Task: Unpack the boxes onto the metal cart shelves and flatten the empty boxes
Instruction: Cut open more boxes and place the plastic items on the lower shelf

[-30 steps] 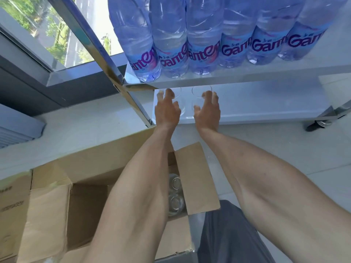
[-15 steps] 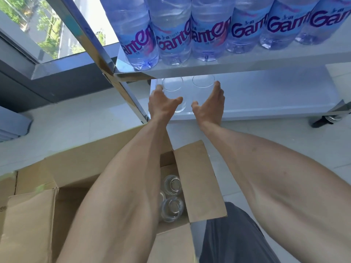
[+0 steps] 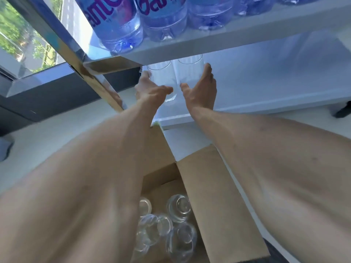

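A window (image 3: 28, 44) fills the upper left corner, showing green trees and a road outside. Below it runs a dark grey sill and wall band (image 3: 57, 99). Pale floor (image 3: 47, 133) spreads underneath, left of everything else.

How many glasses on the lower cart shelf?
2, side by side at the shelf's left end: left glass by the left hand, right glass by the right hand. The upper shelf may hide more.
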